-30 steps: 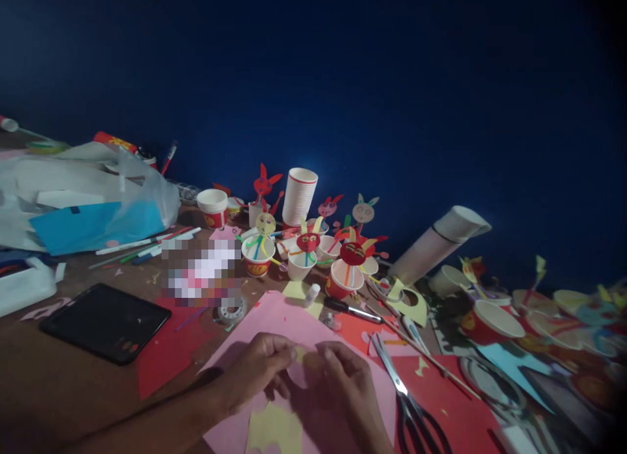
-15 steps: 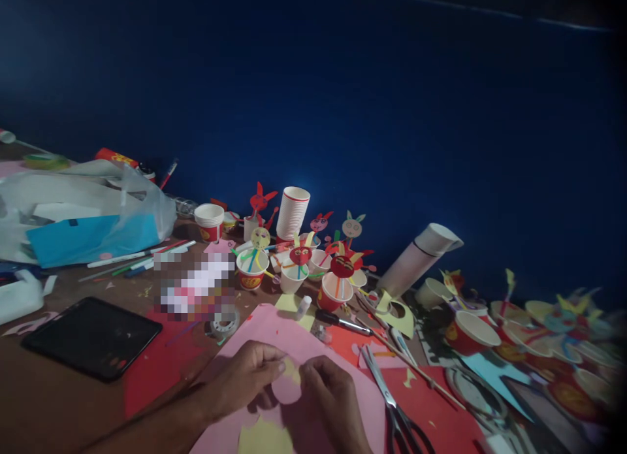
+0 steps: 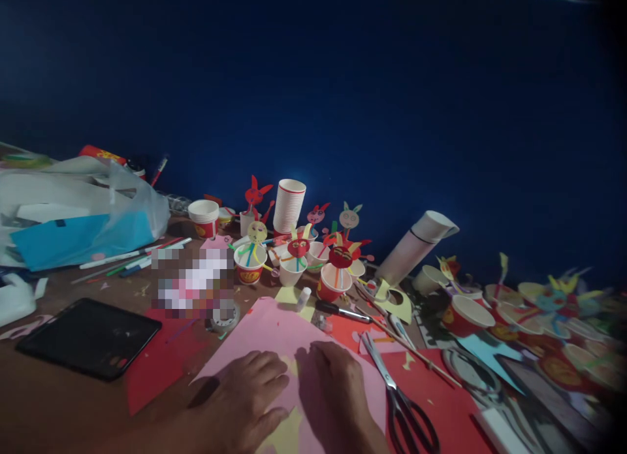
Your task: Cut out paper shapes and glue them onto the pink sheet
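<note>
My left hand [image 3: 259, 392] rests low over a pink paper sheet [image 3: 255, 323], its thumb apart from the loosely bent fingers and nothing visible in it. Opposite it, my right hand [image 3: 337, 382] is closed, fingers bent down toward the sheet; whatever they hold is hidden. A small yellow paper piece [image 3: 294, 368] shows between the hands. Nearer to me, a larger yellow paper [image 3: 292, 429] lies partly behind my left thumb. Black-handled scissors [image 3: 389, 381] lie partly spread beside my right hand. A small white cap or tube [image 3: 304, 298] stands at the sheet's far edge.
Paper cups with rabbit-like figures [image 3: 294, 271] stand behind the sheet. A tall cup stack [image 3: 289, 206] and a white flask [image 3: 416, 245] are farther back. A black tablet-like slab [image 3: 91, 340] and tape roll [image 3: 225, 315] lie left; more cups [image 3: 467, 317] stand right.
Both hands were pinching near a small yellow piece. My left hand has drawn back toward me and loosened its fingers; my right hand has turned palm-down. The camera view has shifted slightly.
</note>
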Demonstrator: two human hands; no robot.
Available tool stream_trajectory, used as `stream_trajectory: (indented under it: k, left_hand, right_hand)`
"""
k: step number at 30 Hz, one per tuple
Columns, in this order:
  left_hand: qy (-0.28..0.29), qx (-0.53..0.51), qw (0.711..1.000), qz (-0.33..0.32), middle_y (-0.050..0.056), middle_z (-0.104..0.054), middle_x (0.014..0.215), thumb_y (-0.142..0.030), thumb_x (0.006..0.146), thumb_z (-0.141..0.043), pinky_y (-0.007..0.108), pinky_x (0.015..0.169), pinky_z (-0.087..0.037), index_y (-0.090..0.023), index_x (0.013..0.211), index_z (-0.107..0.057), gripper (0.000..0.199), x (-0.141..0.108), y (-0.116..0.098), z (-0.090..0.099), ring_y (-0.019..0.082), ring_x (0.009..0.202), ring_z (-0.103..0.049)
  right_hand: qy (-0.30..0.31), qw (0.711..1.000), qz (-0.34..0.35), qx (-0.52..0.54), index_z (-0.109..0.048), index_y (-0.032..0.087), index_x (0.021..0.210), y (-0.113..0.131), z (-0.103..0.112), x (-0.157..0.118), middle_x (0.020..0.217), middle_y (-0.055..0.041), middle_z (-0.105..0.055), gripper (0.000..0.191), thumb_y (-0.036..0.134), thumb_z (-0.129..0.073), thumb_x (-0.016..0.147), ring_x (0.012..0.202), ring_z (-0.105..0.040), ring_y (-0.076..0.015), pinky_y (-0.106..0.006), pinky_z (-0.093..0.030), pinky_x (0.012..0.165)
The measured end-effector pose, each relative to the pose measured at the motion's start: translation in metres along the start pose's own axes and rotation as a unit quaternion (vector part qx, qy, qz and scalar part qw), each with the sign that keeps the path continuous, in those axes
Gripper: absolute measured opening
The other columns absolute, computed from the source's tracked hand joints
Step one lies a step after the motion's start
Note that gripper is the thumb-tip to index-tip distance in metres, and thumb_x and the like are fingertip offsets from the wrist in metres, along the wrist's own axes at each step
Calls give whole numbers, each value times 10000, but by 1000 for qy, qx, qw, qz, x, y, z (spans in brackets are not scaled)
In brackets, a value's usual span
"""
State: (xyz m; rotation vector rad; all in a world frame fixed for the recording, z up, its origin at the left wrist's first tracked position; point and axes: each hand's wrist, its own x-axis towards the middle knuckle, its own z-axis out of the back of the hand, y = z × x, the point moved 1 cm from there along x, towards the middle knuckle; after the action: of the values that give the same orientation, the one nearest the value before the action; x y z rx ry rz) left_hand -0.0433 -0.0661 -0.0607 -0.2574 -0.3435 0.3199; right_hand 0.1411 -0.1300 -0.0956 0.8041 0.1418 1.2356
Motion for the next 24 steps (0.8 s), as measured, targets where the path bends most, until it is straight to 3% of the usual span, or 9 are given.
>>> stream_trajectory:
  k: [4,8,14,20,24]
  left_hand:
    - [100,5,995,14,99,-568,1191,-466,826,-489,427,895,-394,-183,1122,-567,417,-6,3,-12,260,1003,-507]
    - [130,4,991,22,142,-532,1229,-559,834,-404,503,936,-329,-143,1176,-535,554,-9,5,-18,303,1066,-466]
    - [138,4,990,22,134,-492,1282,-547,830,-426,492,957,-310,-151,1224,-496,563,-10,7,-23,297,1102,-442]
    - [98,40,994,-5,105,-503,1288,-453,816,-499,487,991,-262,-166,1287,-444,554,-21,15,-42,302,1157,-405]
    - [77,38,996,-11,79,-525,1275,-480,823,-478,455,984,-278,-207,1281,-464,533,-22,17,-45,283,1145,-427]
  right_hand:
    - [-13,1000,13,-6,-696,179,849,-9,11,8,787,-74,-714,260,290,-462,872,718,-638,-190,-268,-456,670]
    - [-38,999,21,-4,-671,176,869,-13,25,11,794,-69,-700,247,310,-464,880,702,-618,-178,-278,-459,668]
    - [-79,996,24,-17,-663,189,816,-21,58,14,738,-47,-685,190,313,-525,852,639,-598,-167,-273,-454,626]
    - [-145,985,-24,-87,-678,183,881,-35,107,15,753,-52,-700,249,373,-520,854,619,-604,-165,-265,-445,629]
    - [-118,980,-65,-145,-671,188,855,-53,122,5,757,-51,-692,294,409,-477,864,629,-596,-166,-260,-444,622]
